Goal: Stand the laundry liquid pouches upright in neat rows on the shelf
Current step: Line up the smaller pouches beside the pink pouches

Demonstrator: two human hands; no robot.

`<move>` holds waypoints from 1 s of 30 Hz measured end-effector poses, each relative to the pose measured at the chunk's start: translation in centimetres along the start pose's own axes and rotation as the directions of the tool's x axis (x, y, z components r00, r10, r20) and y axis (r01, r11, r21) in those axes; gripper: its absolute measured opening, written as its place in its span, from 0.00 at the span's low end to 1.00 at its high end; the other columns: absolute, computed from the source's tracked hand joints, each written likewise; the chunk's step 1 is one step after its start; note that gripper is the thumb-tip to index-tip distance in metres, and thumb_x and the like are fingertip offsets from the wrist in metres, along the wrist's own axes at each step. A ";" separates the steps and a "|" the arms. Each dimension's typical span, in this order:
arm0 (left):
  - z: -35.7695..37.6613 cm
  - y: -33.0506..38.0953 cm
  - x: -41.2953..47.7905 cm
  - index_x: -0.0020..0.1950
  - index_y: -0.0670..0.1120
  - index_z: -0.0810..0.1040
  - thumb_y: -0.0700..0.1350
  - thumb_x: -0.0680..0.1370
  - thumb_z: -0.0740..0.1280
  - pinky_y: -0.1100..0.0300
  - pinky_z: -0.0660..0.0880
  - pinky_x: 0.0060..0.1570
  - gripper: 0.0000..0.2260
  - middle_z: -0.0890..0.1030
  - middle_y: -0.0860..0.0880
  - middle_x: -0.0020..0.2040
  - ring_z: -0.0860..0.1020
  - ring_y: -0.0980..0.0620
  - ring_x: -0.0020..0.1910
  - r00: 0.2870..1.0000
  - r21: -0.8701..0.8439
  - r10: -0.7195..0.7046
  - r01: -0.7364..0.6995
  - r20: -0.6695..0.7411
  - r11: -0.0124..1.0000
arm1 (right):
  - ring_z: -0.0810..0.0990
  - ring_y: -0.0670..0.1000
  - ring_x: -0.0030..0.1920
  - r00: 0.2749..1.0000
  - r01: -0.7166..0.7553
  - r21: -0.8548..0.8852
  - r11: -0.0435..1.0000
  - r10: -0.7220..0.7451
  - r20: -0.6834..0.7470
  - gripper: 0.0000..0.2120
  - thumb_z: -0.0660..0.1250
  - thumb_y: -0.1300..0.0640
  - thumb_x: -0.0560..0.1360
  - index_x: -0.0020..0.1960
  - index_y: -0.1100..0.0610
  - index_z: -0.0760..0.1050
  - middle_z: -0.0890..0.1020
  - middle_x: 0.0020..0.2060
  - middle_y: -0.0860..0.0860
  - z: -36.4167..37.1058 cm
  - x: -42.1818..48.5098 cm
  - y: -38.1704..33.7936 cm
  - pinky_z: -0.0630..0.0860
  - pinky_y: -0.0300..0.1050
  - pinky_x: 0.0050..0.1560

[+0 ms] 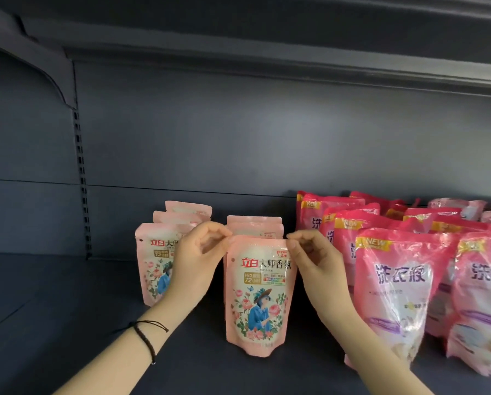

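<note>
Left hand (194, 260) and right hand (312, 263) each pinched a top corner of the front pale-pink pouch (257, 303), upright at frame centre (two more behind it). Another pink row (153, 260) stood just left, partly hidden by the left hand. Bare shelf (53, 309) lay open lower left; red pouches (395, 280) crowded the right, cut off.

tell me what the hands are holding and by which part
Both hold the front pale pink pouch: the left hand pinches its top left corner, the right hand its top right corner.
</note>
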State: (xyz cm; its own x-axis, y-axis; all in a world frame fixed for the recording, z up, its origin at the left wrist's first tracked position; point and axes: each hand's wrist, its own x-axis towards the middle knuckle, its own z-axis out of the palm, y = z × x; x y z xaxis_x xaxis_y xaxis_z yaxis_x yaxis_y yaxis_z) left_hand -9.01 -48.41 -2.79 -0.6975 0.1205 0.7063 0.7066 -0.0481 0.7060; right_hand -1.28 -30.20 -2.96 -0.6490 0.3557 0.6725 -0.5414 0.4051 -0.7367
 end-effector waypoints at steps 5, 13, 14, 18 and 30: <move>0.5 -0.5 -3.0 0.59 0.58 0.75 0.41 0.74 0.71 0.62 0.77 0.54 0.18 0.79 0.61 0.57 0.78 0.60 0.57 0.994 0.030 0.001 -0.004 0.112 1.000 | 0.79 0.42 0.51 0.991 0.116 -0.073 0.991 -0.111 0.078 0.18 0.65 0.61 0.78 0.59 0.39 0.72 0.79 0.52 0.36 -0.4 -1.9 0.5 0.78 0.36 0.43; -0.6 -2.2 -6.2 0.70 0.75 0.50 0.48 0.68 0.77 0.53 0.69 0.68 0.46 0.54 0.73 0.72 0.61 0.64 0.72 0.921 0.274 -0.108 0.001 0.375 0.962 | 0.66 0.29 0.64 0.914 0.141 -0.331 0.933 0.006 0.406 0.42 0.73 0.56 0.72 0.70 0.27 0.51 0.62 0.69 0.36 -1.8 -5.3 1.8 0.75 0.27 0.49; -0.6 -2.4 -6.3 0.71 0.75 0.46 0.49 0.67 0.78 0.51 0.68 0.69 0.49 0.51 0.75 0.72 0.58 0.64 0.73 0.911 0.310 -0.118 -0.012 0.395 0.951 | 0.64 0.26 0.63 0.896 0.135 -0.372 0.918 0.047 0.442 0.46 0.74 0.55 0.71 0.71 0.26 0.48 0.60 0.70 0.35 -2.0 -5.5 1.9 0.74 0.26 0.48; -0.8 -2.9 -6.1 0.70 0.74 0.36 0.51 0.66 0.79 0.54 0.59 0.72 0.55 0.39 0.79 0.69 0.44 0.76 0.70 0.895 0.440 -0.099 -0.115 0.435 0.891 | 0.68 0.30 0.61 0.856 0.171 -0.494 0.853 0.119 0.503 0.54 0.77 0.51 0.67 0.69 0.24 0.38 0.57 0.69 0.33 -2.3 -5.7 2.1 0.74 0.26 0.46; -0.5 -4.2 -3.9 0.68 0.67 0.24 0.57 0.69 0.75 0.61 0.67 0.62 0.57 0.26 0.76 0.64 0.44 0.68 0.67 0.913 0.678 -0.050 -0.264 0.405 0.686 | 0.70 0.40 0.60 0.877 0.252 -0.627 0.737 0.100 0.470 0.55 0.75 0.48 0.68 0.69 0.26 0.32 0.60 0.70 0.39 0.1 -3.6 3.4 0.68 0.32 0.34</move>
State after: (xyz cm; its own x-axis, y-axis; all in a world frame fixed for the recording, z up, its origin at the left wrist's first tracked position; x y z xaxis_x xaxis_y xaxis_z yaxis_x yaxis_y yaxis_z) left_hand -9.30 -49.18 -8.51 -0.6237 0.5144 0.5885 0.7495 0.6074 0.2634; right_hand -0.83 -30.14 -7.85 -0.8747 -0.0435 0.4827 -0.2273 0.9165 -0.3292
